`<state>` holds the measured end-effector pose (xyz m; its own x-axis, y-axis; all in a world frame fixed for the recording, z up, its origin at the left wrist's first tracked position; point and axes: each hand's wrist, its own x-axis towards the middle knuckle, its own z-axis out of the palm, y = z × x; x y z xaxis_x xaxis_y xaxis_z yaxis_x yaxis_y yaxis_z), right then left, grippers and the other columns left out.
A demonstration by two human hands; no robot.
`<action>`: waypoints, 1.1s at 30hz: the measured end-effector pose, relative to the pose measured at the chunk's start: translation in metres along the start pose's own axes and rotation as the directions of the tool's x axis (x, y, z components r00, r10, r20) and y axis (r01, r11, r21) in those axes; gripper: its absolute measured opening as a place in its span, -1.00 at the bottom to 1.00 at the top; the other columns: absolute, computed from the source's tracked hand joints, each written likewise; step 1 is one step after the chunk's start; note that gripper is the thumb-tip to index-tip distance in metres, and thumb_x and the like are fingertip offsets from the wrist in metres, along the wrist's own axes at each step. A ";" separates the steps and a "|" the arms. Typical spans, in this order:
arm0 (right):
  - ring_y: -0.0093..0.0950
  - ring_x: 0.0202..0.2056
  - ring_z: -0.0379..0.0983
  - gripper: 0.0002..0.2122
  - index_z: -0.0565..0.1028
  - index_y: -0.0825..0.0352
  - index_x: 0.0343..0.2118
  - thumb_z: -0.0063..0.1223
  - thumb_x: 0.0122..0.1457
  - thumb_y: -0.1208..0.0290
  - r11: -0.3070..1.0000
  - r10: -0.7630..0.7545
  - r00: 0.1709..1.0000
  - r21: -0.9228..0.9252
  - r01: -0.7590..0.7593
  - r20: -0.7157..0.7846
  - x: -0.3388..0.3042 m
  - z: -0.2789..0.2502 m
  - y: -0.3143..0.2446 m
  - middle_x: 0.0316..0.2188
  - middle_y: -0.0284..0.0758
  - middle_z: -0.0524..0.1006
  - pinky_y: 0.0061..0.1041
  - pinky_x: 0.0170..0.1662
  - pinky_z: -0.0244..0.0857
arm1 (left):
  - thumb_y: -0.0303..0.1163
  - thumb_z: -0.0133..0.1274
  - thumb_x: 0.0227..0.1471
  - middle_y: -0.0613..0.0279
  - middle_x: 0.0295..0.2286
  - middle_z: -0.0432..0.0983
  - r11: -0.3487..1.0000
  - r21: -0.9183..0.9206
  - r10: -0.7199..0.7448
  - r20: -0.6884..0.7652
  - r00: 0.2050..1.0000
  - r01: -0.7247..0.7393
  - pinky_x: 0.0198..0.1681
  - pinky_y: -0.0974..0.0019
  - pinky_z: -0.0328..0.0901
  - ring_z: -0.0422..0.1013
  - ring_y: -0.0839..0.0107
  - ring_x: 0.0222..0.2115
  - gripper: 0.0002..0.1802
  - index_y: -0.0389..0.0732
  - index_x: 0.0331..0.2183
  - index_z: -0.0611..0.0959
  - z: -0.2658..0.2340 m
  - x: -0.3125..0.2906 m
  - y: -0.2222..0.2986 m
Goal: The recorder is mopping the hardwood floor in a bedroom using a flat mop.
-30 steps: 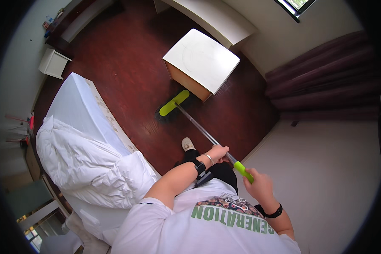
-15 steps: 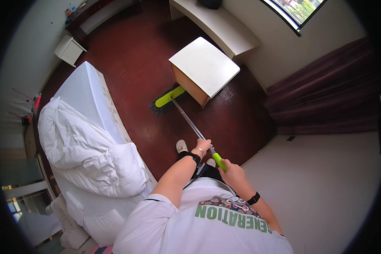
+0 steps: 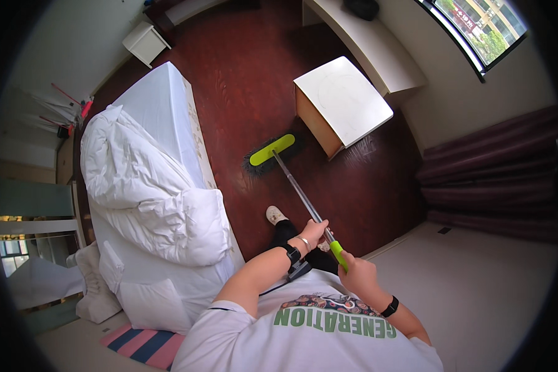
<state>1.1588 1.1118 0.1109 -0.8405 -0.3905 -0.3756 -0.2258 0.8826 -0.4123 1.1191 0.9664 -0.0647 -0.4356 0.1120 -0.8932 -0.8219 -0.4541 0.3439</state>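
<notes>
A dust mop (image 3: 273,150) with a lime-green plate and dark grey fringe lies flat on the dark red floor (image 3: 242,74). Its metal pole slants back toward me and ends in a green grip. Partway down the pole, my left hand (image 3: 314,232) is wrapped round the metal. My right hand (image 3: 358,277) is closed on the green grip, nearer my body. Between the bed and a white-topped cabinet, the mop head rests clear of both.
On the left stands a bed (image 3: 149,102) with a bunched white quilt (image 3: 149,186). The white-topped cabinet (image 3: 344,99) is ahead to the right, before a long pale desk (image 3: 378,53). A purple curtain (image 3: 490,180) hangs at right; a small white nightstand (image 3: 146,43) is far left.
The mop head has come out from beside the cabinet's base and now sits apart from it. My view has shifted, so the room appears farther right. Both hands keep their hold on the pole.
</notes>
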 end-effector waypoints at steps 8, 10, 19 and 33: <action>-0.23 -0.59 0.45 -0.73 0.45 0.26 -0.27 0.01 -0.07 0.33 0.999 -0.028 0.998 -0.026 0.026 -0.055 0.116 0.014 -0.068 -0.65 -0.17 0.48 -0.27 -0.52 0.32 | -0.52 -0.08 -0.12 0.17 -0.61 0.43 0.984 -0.042 0.170 -0.064 0.983 -0.173 -0.63 0.32 0.38 0.46 0.34 -0.61 -0.94 -0.30 -0.54 0.42 -0.054 0.024 0.105; -0.22 -0.58 0.45 -0.72 0.42 0.26 -0.24 0.00 -0.06 0.33 0.999 -0.037 0.998 -0.025 0.036 -0.055 0.136 0.032 -0.077 -0.66 -0.18 0.48 -0.27 -0.52 0.32 | -0.56 -0.07 -0.15 0.16 -0.61 0.36 0.970 -0.004 0.239 -0.187 0.953 -0.244 -0.62 0.32 0.37 0.39 0.36 -0.65 -0.88 -0.32 -0.45 0.37 -0.066 0.031 0.119; -0.22 -0.58 0.46 -0.66 0.37 0.30 -0.21 0.03 -0.10 0.33 0.984 -0.166 0.975 -0.046 0.174 0.148 0.076 -0.005 -0.074 -0.63 -0.19 0.48 -0.28 -0.53 0.33 | -0.52 -0.08 -0.04 0.21 -0.63 0.28 0.818 -0.572 -0.051 0.024 0.998 0.055 -0.61 0.27 0.27 0.30 0.35 -0.65 -0.90 -0.16 -0.45 0.33 -0.061 -0.008 0.054; -0.25 -0.57 0.45 -0.44 0.20 0.30 0.04 -0.01 -0.13 0.47 0.940 -0.236 0.966 0.278 0.200 0.105 0.130 0.077 -0.061 -0.49 -0.05 0.47 -0.33 -0.51 0.31 | -0.56 -0.14 -0.11 0.26 -0.68 0.29 0.959 -0.285 -0.056 -0.163 0.985 0.008 -0.63 0.36 0.31 0.30 0.44 -0.69 -0.95 -0.29 -0.56 0.40 -0.104 0.019 0.090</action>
<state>1.1007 0.9874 0.0234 -0.7066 -0.6134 -0.3528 -0.2432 0.6787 -0.6930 1.0751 0.8362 -0.0808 -0.3229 -0.0082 -0.9464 -0.6867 -0.6861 0.2402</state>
